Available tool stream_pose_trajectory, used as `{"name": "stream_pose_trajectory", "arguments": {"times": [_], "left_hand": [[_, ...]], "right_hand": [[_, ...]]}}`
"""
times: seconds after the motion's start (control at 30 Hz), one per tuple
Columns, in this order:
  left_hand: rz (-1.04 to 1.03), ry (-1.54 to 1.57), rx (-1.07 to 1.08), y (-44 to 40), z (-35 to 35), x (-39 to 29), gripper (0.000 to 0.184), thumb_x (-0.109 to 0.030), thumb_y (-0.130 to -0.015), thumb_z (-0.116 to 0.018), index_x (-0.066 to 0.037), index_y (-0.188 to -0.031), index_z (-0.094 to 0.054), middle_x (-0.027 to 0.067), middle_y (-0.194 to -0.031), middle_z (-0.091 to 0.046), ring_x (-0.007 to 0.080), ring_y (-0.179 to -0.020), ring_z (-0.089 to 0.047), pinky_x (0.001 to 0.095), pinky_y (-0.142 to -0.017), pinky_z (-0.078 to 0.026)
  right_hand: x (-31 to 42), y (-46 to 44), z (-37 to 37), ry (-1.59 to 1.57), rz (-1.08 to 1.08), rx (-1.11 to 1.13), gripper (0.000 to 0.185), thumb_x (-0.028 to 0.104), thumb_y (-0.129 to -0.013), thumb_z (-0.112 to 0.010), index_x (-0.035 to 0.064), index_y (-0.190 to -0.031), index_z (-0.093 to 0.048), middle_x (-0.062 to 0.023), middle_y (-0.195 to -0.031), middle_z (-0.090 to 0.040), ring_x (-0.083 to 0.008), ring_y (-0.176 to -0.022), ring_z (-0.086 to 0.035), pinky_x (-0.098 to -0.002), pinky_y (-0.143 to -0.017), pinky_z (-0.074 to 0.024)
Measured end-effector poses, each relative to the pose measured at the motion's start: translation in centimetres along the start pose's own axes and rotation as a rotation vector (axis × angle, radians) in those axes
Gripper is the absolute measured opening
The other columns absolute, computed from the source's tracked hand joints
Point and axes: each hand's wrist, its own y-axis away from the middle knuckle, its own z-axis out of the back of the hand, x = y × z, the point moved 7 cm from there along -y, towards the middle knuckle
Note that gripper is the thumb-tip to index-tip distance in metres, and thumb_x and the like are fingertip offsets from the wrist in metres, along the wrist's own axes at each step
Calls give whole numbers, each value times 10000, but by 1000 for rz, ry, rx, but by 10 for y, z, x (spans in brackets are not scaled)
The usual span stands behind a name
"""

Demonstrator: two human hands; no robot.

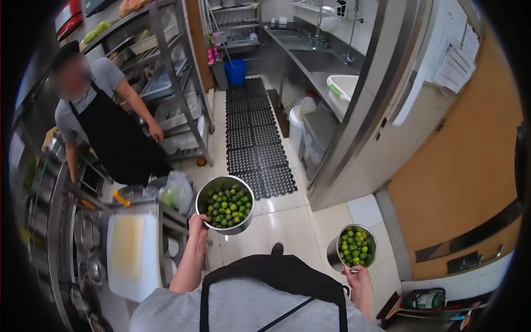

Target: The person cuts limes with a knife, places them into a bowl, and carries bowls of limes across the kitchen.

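Observation:
My left hand (198,226) is closed on the rim or handle of a large metal pot (225,229), held out in front of me. Small green limes (228,206) lie inside it. On the right, my right hand (357,275) grips a smaller metal pot (333,254) near its lower edge. That one also holds green and yellowish limes (354,247). Both pots are upright, well apart from each other, above the tiled floor. The exact grip of the fingers is partly hidden at each pot.
A person in a black apron (119,133) stands at the left beside shelving (176,77). A counter with a white cutting board (133,254) is at my left. Ahead lie a black mat (249,124), blue bucket (235,73) and sink (321,60); right, an orange door (453,182).

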Motion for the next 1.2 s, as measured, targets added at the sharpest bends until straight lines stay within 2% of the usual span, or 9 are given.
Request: {"name": "stream_pose_trajectory", "arguments": {"times": [0.13,0.17,0.33,0.47,0.67,0.87,1.0,1.07,1.2], "left_hand": [[44,16,-15,-137,-17,1,296,112,-487,-465,17,-765,-500,108,-787,-524,260,-695,-510,320,-593,-451],[43,24,-25,-141,-36,-14,197,108,-477,-495,-29,-605,-434,46,-643,-437,166,-550,-397,270,-471,-333],[-46,18,-121,-226,-90,-63,217,116,-477,-471,-26,-636,-430,68,-670,-476,170,-555,-453,277,-479,-391],[-107,-106,-63,-314,-177,-114,191,101,-494,-471,-52,-599,-429,27,-580,-432,129,-458,-392,244,-389,-298],[-110,-78,313,-459,-425,-179,212,99,-546,-460,-3,-724,-511,49,-666,-489,151,-568,-483,255,-464,-371],[-110,-50,737,-500,-736,-193,241,97,-553,-473,11,-769,-536,51,-720,-534,141,-627,-490,248,-532,-384],[-1,-124,853,-534,-914,-131,181,96,-570,-488,-20,-709,-485,54,-680,-498,157,-585,-479,270,-497,-394],[0,-226,822,-552,-987,-86,183,92,-548,-519,-43,-648,-445,36,-587,-429,145,-475,-419,276,-386,-337],[58,-432,735,-565,-1074,-19,175,97,-502,-532,-5,-620,-454,73,-534,-434,175,-387,-409,290,-299,-293]], "right_hand": [[-4,-75,-118,1,-36,78,561,-46,-635,-411,-143,-1157,-228,-313,-1058,-408,-442,-838,-520,-412,-718,-521],[-5,-93,-153,-4,-54,111,560,-52,-639,-407,-146,-1160,-224,-311,-1059,-410,-441,-850,-520,-420,-724,-519],[-11,-144,-366,70,-167,357,541,-68,-627,-443,-142,-1142,-292,-272,-1085,-445,-407,-896,-530,-434,-787,-493],[-22,-195,-494,192,-239,572,507,-55,-653,-468,-126,-1135,-326,-254,-1079,-479,-373,-911,-547,-445,-761,-506],[11,-236,-650,196,-98,534,555,-58,-668,-471,-52,-1193,-291,-233,-1132,-442,-377,-934,-536,-466,-717,-520],[58,-275,-721,119,73,485,615,-80,-674,-457,5,-1243,-240,-220,-1171,-403,-371,-943,-534,-467,-658,-541],[95,-321,-757,76,178,451,603,-98,-672,-439,18,-1235,-257,-198,-1153,-422,-362,-914,-547,-447,-619,-552],[114,-348,-773,45,203,427,605,-100,-674,-436,21,-1238,-253,-199,-1157,-418,-359,-920,-545,-448,-625,-551],[157,-397,-825,-9,266,391,604,-108,-677,-429,25,-1239,-253,-200,-1156,-421,-347,-932,-543,-442,-624,-551]]}}
